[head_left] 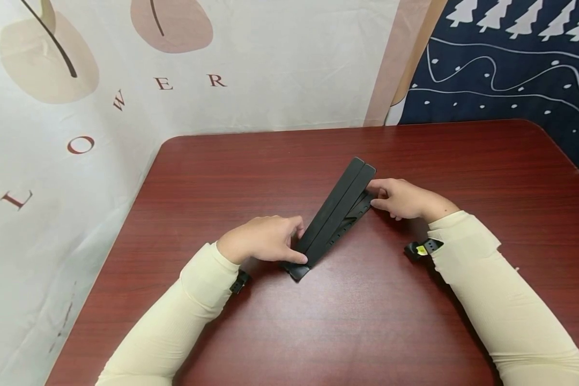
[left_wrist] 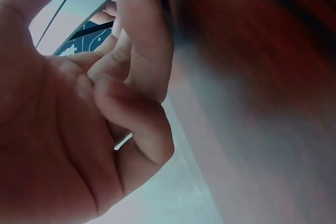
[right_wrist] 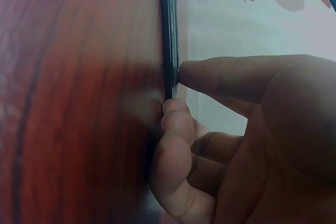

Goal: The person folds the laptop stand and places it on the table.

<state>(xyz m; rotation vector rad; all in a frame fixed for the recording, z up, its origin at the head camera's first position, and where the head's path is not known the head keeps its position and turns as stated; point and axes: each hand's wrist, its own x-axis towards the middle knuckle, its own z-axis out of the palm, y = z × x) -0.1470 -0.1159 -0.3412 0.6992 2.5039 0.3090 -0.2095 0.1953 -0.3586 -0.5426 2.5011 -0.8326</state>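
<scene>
A black folding stand (head_left: 336, 210) lies slantwise over the middle of the table, partly opened. Its long top panel, with a seam down its length, is tilted up from a thin slotted base (head_left: 352, 222); the two meet at the near end. At that near end my left hand (head_left: 262, 238) grips the stand, thumb on top and fingers at the far side. My right hand (head_left: 405, 199) pinches the far end of the base, below the raised panel. In the right wrist view the thumb presses one face of the thin base (right_wrist: 169, 35), with fingertips at its other side.
The stand is on a reddish-brown wooden table (head_left: 212, 177). Behind it hang a pale cloth (head_left: 289, 64) with printed letters and a dark blue cloth (head_left: 502, 80) with white trees. Each wrist wears a small black camera, the right one (head_left: 422, 249) close to the tabletop.
</scene>
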